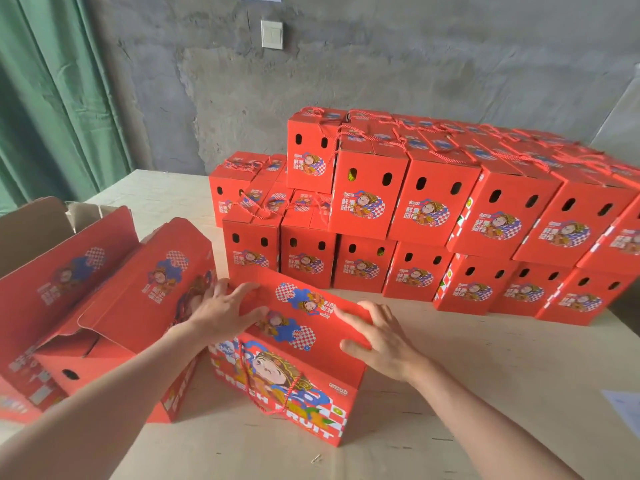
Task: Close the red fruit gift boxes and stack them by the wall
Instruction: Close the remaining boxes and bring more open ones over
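Box [287, 386] stands on the table [450, 393] before me, near the stack [433, 216] at the wall. My left hand [221, 315] and right hand [379, 339], fingers straight, press its flap [308, 311].

Both bare arms outstretched, left hand [221, 315] and right hand [379, 341] flat (fingers spread, palms down).
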`<state>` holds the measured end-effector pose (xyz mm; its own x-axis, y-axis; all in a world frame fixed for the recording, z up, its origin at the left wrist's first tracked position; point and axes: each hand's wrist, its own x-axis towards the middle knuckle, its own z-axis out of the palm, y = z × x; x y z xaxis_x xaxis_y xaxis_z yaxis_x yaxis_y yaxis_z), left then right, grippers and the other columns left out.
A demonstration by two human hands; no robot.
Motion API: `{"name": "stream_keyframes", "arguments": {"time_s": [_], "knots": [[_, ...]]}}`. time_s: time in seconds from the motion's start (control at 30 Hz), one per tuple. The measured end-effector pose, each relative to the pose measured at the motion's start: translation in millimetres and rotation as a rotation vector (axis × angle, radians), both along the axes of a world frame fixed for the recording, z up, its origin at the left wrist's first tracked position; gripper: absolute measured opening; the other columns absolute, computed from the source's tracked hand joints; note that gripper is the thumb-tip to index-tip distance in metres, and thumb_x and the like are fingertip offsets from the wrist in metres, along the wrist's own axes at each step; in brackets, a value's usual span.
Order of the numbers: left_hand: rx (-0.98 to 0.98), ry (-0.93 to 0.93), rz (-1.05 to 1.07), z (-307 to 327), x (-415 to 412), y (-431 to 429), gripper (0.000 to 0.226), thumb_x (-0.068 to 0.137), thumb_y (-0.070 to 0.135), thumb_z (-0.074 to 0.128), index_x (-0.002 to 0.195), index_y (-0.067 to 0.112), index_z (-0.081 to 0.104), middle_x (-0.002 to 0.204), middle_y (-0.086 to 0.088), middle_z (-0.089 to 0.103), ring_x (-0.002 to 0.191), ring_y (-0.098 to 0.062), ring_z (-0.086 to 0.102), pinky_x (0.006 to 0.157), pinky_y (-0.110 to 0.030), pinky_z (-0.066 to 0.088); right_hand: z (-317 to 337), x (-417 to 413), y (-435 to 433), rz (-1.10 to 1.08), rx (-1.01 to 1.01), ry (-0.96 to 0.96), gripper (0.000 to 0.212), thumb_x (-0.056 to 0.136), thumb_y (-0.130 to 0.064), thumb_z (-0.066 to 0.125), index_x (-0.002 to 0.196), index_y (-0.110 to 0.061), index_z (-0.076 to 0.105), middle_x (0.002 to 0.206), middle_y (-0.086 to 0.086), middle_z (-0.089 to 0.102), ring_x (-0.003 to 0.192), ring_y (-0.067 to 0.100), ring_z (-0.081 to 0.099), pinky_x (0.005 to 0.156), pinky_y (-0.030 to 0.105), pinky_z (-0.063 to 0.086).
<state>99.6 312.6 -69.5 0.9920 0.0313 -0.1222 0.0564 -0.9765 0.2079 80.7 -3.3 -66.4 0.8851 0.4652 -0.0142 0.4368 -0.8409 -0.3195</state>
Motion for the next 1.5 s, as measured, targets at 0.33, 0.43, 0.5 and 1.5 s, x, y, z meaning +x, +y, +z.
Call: {"name": "stream_keyframes", "arguments": {"time_s": [0.33, 0.43, 0.5, 1.5], "knots": [[-0.073, -0.25, 0.004, 4.1, 32.3, -28.8, 0.067, 0.096, 0.055, 0.036, 0.152, 0.025, 0.016, 0.157, -0.001, 0.021, 0.146, -0.021, 0.007, 0.109, -0.048, -0.011, -0.5, -36.0, 5.5, -0.12, -0.081, -0.219, 0.094, 0.072, -0.081, -0.016, 0.145, -0.044, 0.03, 0.134, 0.009, 0.038, 0.117, 0.025, 0.035, 0.103, 0.032, 0.027], [-0.409, -0.451, 0.233, -1.6, 1.8, -51.0, 0.061, 0.096, 0.043, 0.046, 0.147, 0.015, 0.028, 0.16, -0.007, 0.007, 0.147, -0.024, 0.0, 0.115, -0.049, -0.002, 4.2, -46.4, 10.4, -0.177, -0.091, -0.239, 0.091, 0.077, -0.077, -0.012, 0.145, -0.039, 0.035, 0.129, 0.012, 0.043, 0.114, 0.03, 0.041, 0.101, 0.034, 0.033], [-0.624, -0.404, 0.329, -9.7, -29.0, -71.6, 0.082, 0.089, 0.053, 0.048, 0.151, 0.012, 0.013, 0.159, -0.008, -0.013, 0.146, -0.027, -0.007, 0.117, -0.051, -0.001, 3.6, -56.5, 20.0, -0.238, -0.081, -0.262, 0.09, 0.081, -0.074, -0.011, 0.141, -0.036, 0.043, 0.122, 0.017, 0.05, 0.108, 0.034, 0.048, 0.096, 0.036, 0.039], [-1.48, -0.013, 0.763, 11.1, -53.2, -59.8, 0.026, 0.097, 0.02, 0.05, 0.082, 0.004, 0.064, 0.072, -0.011, 0.059, 0.061, -0.023, 0.052, 0.058, -0.029, 0.044, 23.4, -13.9, 75.9, -0.853, 1.403, 0.636, 0.02, 0.098, -0.029, 0.051, 0.086, -0.016, 0.061, 0.096, 0.008, 0.066, 0.09, 0.025, 0.063, 0.08, 0.038, 0.051]]}}
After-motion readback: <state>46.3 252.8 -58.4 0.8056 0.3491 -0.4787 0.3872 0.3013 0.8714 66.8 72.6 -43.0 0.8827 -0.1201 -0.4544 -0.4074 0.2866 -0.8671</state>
